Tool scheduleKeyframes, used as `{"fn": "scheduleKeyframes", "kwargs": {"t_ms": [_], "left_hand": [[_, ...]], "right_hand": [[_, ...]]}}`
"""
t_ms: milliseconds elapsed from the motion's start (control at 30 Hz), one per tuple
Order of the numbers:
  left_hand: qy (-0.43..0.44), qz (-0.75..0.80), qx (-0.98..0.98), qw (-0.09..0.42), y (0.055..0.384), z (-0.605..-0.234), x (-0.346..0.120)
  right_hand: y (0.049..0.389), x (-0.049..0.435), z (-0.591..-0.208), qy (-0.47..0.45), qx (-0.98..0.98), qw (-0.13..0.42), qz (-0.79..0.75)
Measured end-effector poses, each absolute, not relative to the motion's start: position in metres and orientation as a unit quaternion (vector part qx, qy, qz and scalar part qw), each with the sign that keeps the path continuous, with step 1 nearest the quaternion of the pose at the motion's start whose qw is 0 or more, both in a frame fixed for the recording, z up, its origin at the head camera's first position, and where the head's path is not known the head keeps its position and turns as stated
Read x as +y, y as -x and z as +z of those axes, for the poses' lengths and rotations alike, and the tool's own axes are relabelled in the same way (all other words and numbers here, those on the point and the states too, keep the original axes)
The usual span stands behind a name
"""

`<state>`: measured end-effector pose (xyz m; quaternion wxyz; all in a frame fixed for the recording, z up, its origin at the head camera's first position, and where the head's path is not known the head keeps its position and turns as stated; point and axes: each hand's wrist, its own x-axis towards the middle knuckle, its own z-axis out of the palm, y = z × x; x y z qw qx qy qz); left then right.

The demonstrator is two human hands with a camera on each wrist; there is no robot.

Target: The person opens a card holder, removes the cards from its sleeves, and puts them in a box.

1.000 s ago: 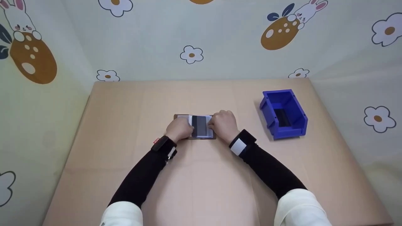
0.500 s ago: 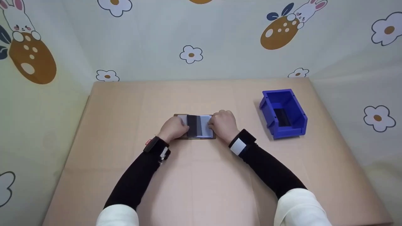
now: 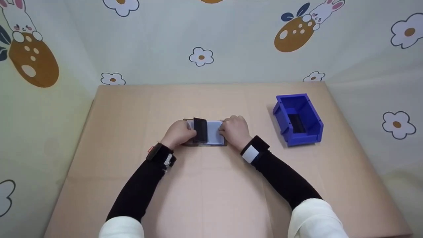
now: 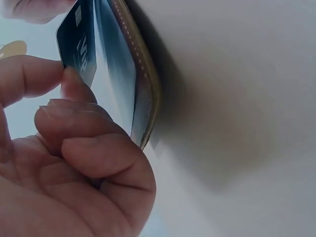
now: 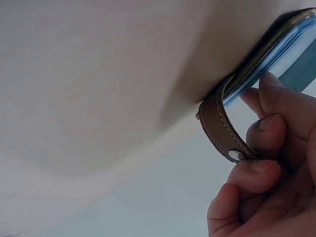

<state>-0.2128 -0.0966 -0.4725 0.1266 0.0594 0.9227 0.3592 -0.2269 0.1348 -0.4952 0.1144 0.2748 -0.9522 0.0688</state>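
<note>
A brown leather card holder (image 3: pixel 215 132) with translucent plastic sleeves lies spread on the table. My left hand (image 3: pixel 178 133) pinches a dark bank card (image 4: pixel 79 47) between thumb and index finger, its chip and pale lettering showing in the left wrist view. The card stands tilted over the sleeves, raised from the pages at the left half. My right hand (image 3: pixel 236 129) pinches the right edge of the sleeves. In the right wrist view a stitched brown strap (image 5: pixel 219 128) with a metal snap curves against the right fingers. The holder's left end is partly hidden behind my left hand.
To the right stands a blue plastic bin (image 3: pixel 304 139) with a dark flat piece (image 3: pixel 297 123) inside. The tan table (image 3: pixel 142 109) meets a patterned backdrop (image 3: pixel 238 49) at its far edge and sides.
The left hand has moved left, drawing the dark card leftward along the sleeves and tilting it up. More bare sleeve shows at right. The right hand has stayed in place.
</note>
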Motion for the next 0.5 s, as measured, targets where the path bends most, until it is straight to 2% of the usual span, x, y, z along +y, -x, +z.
{"fn": "scheduleKeyframes", "kwargs": {"t_ms": [500], "left_hand": [[-0.069, 0.404, 0.902, 0.135, 0.219, -0.445, -0.105]], "right_hand": [[0.227, 0.135, -0.496, -0.271, -0.953, 0.112, 0.079]]}}
